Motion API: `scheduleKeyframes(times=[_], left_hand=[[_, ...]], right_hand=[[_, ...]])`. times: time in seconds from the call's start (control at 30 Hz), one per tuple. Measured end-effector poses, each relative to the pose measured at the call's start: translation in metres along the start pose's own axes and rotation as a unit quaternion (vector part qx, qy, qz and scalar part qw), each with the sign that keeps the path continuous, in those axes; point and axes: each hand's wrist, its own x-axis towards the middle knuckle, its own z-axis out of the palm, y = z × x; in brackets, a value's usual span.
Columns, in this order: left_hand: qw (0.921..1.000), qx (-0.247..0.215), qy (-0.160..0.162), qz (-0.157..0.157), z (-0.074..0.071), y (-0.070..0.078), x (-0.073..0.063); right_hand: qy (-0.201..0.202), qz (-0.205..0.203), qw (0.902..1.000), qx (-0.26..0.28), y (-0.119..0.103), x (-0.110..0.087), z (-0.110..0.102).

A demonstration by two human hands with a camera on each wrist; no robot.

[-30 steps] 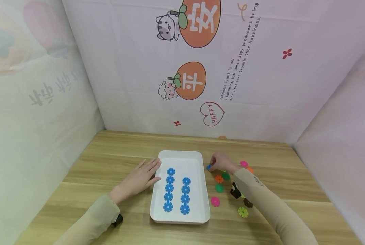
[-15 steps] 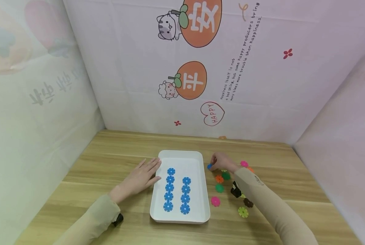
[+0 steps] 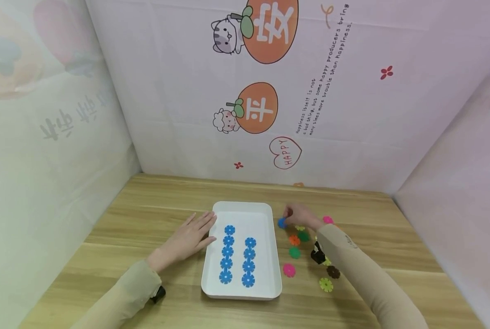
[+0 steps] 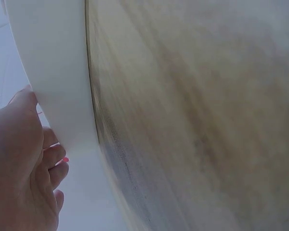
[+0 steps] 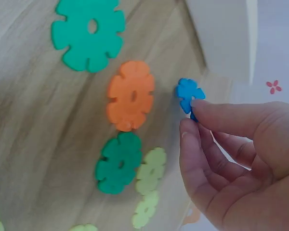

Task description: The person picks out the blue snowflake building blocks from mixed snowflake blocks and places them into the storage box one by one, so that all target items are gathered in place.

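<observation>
My right hand (image 3: 302, 215) pinches a blue snowflake disc (image 5: 189, 92) between thumb and fingertips, just right of the white tray (image 3: 261, 219). Part of the disc is hidden by the thumb in the right wrist view. My left hand (image 3: 186, 238) lies with its fingers extended over the tray's left rim; the left wrist view shows the palm side against the tray wall (image 4: 62, 86). Inside the tray, linked blue snowflake discs form a left chain (image 3: 227, 251) and a shorter right chain (image 3: 249, 266), several discs in each.
Loose snowflake discs lie right of the tray: a pink disc (image 3: 289, 270), an orange disc (image 5: 131, 96), a green disc (image 5: 118, 163), a brown disc (image 3: 333, 272) and yellow-green discs (image 3: 326, 285). A printed cloth wall (image 3: 187, 137) stands behind the wooden table (image 3: 179, 196).
The blue disc in my right hand has turned, so more of its face shows. That hand has shifted very slightly to the right. My left hand stays on the tray rim.
</observation>
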Motion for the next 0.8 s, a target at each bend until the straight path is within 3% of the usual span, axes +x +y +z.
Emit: scheduleKeyframes(times=[0.43,0.6,0.8], left_hand=[[1.0000,-0.003,0.005,0.005,-0.001,0.000,0.000],[1.0000,-0.005,0.007,0.004,0.000,0.000,0.000],[1.0000,-0.007,0.005,0.003,-0.001,0.000,-0.001]], right_hand=[[0.065,-0.095,0.9932,0.014,-0.035,-0.003,-0.021],[0.039,-0.099,0.9938,0.030,-0.056,-0.004,-0.017],[-0.012,-0.107,0.9942,-0.008,-0.074,0.002,0.004]])
